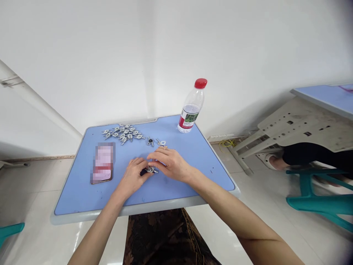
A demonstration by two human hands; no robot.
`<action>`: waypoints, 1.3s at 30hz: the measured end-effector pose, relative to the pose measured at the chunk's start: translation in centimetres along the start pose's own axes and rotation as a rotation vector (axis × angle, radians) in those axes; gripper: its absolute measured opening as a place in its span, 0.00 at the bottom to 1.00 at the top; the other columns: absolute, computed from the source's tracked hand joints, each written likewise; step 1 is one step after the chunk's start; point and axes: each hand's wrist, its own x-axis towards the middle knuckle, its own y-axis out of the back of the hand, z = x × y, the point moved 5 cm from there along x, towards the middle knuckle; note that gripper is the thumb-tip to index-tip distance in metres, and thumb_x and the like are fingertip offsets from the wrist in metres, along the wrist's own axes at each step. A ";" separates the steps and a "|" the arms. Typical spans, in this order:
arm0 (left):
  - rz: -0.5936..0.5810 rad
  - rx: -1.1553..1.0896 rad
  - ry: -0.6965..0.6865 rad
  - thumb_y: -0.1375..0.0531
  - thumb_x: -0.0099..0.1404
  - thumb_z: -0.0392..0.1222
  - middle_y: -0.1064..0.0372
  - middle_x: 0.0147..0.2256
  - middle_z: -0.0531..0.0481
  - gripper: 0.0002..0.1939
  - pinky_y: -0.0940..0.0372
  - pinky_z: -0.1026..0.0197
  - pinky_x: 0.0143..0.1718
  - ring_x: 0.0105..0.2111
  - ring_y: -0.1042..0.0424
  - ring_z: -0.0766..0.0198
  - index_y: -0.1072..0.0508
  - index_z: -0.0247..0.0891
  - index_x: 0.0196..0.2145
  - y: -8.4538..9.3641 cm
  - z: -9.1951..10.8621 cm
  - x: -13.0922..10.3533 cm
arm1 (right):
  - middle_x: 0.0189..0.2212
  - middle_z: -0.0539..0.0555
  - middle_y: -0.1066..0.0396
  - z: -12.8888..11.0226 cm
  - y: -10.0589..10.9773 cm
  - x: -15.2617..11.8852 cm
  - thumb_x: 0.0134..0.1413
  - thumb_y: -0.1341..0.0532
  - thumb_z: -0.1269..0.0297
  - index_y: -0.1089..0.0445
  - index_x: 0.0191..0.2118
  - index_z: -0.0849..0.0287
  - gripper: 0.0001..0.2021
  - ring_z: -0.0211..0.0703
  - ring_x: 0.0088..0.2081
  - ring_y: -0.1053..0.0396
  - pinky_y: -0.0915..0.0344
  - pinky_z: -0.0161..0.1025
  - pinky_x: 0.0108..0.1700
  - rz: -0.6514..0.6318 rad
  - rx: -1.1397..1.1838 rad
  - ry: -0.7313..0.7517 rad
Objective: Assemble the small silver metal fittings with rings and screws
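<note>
The desktop [209, 165] is blue with a pale grey rim [132, 210]. Metal parts [130, 137] are silver, one black-centred. A clear bottle [195, 98] has a red cap [201, 83] and a red, white and green label [189, 117]. The phone screen [103, 156] is pale pink with a red band [102, 168]. Dark clothing [162, 239] bears a brown blotched pattern. One stool [317, 203] is teal.

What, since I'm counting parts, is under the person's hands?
A metal part shows between the left hand and right hand, above the blue tabletop. Some of it is covered; anything directly beneath the hands is hidden.
</note>
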 end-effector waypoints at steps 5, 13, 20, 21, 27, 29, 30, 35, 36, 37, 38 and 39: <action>-0.008 -0.021 -0.011 0.39 0.61 0.39 0.29 0.37 0.50 0.04 0.41 0.54 0.44 0.39 0.32 0.58 0.27 0.42 0.36 0.0 -0.1 0.1 | 0.36 0.58 0.30 -0.1 0.4 0.0 0.65 0.52 0.69 0.35 0.48 0.61 0.12 0.42 0.38 0.33 0.35 0.39 0.40 -0.009 0.104 -0.008; -0.004 -0.004 0.002 0.39 0.61 0.39 0.29 0.36 0.50 0.03 0.41 0.55 0.41 0.37 0.33 0.59 0.27 0.40 0.35 0.0 0.0 0.2 | 0.26 0.53 0.32 0.6 0.0 -0.1 0.64 0.48 0.64 0.32 0.35 0.59 0.09 0.38 0.28 0.35 0.38 0.35 0.32 0.087 -0.109 -0.063; -0.003 -0.008 0.004 0.38 0.61 0.39 0.30 0.35 0.50 0.03 0.41 0.54 0.42 0.37 0.33 0.59 0.27 0.40 0.34 0.1 0.0 0.2 | 0.37 0.57 0.29 0.5 0.3 -0.1 0.65 0.53 0.70 0.37 0.51 0.59 0.13 0.41 0.38 0.32 0.34 0.38 0.38 0.020 0.048 -0.027; -0.003 -0.006 0.004 0.38 0.61 0.38 0.29 0.35 0.50 0.02 0.41 0.54 0.42 0.37 0.33 0.59 0.27 0.40 0.34 0.1 0.0 0.2 | 0.35 0.56 0.29 0.6 0.4 -0.1 0.65 0.52 0.70 0.36 0.51 0.58 0.13 0.40 0.37 0.32 0.34 0.38 0.38 0.040 0.081 -0.027; 0.000 0.005 0.002 0.38 0.60 0.37 0.29 0.36 0.50 0.04 0.41 0.55 0.43 0.38 0.32 0.59 0.27 0.40 0.35 -0.1 -0.2 0.1 | 0.25 0.51 0.31 0.7 -0.2 0.2 0.63 0.46 0.64 0.32 0.35 0.59 0.08 0.37 0.26 0.36 0.39 0.34 0.31 0.143 -0.044 -0.057; 0.007 0.015 0.001 0.37 0.60 0.38 0.29 0.36 0.50 0.05 0.41 0.55 0.42 0.38 0.33 0.58 0.27 0.40 0.36 -0.2 -0.2 0.1 | 0.24 0.50 0.33 0.3 -0.5 0.4 0.63 0.45 0.63 0.34 0.33 0.59 0.09 0.36 0.25 0.38 0.41 0.34 0.29 0.128 -0.097 -0.037; 0.010 0.021 -0.001 0.37 0.59 0.38 0.29 0.35 0.50 0.05 0.41 0.55 0.42 0.38 0.33 0.58 0.27 0.40 0.36 -0.2 -0.3 0.1 | 0.24 0.50 0.33 0.1 -0.6 0.5 0.63 0.46 0.63 0.34 0.32 0.59 0.09 0.36 0.25 0.38 0.42 0.33 0.28 0.118 -0.112 -0.028; 0.005 0.024 0.005 0.38 0.61 0.40 0.30 0.34 0.50 0.04 0.41 0.55 0.40 0.36 0.33 0.59 0.28 0.40 0.35 -0.2 -0.4 0.1 | 0.29 0.53 0.32 -0.4 -0.9 0.8 0.65 0.51 0.66 0.35 0.36 0.60 0.10 0.38 0.30 0.36 0.39 0.33 0.31 0.054 0.002 -0.028; -0.001 0.016 0.009 0.38 0.61 0.40 0.29 0.35 0.50 0.04 0.41 0.55 0.41 0.36 0.33 0.59 0.28 0.40 0.35 -0.2 -0.5 0.1 | 0.29 0.53 0.32 -0.3 -0.8 0.7 0.65 0.52 0.67 0.34 0.37 0.60 0.10 0.38 0.30 0.36 0.38 0.34 0.33 0.044 0.041 -0.024; -0.007 0.004 0.010 0.38 0.61 0.40 0.29 0.36 0.50 0.04 0.41 0.55 0.41 0.37 0.33 0.59 0.28 0.40 0.36 -0.2 -0.5 0.1 | 0.30 0.53 0.31 -0.2 -0.7 0.7 0.65 0.52 0.68 0.34 0.39 0.60 0.10 0.38 0.31 0.35 0.38 0.34 0.34 0.040 0.075 -0.016; -0.014 -0.010 0.007 0.38 0.61 0.40 0.29 0.37 0.50 0.05 0.42 0.54 0.42 0.38 0.33 0.58 0.28 0.40 0.36 -0.3 -0.5 0.1 | 0.30 0.54 0.31 0.0 -0.6 0.6 0.65 0.52 0.69 0.34 0.40 0.61 0.10 0.39 0.32 0.35 0.37 0.35 0.36 0.040 0.104 -0.008; -0.019 -0.025 0.001 0.38 0.61 0.40 0.29 0.38 0.50 0.05 0.42 0.54 0.43 0.39 0.33 0.58 0.28 0.40 0.36 -0.3 -0.6 0.1 | 0.30 0.54 0.31 0.1 -0.5 0.5 0.65 0.52 0.70 0.34 0.42 0.61 0.11 0.39 0.32 0.35 0.37 0.35 0.37 0.041 0.125 -0.002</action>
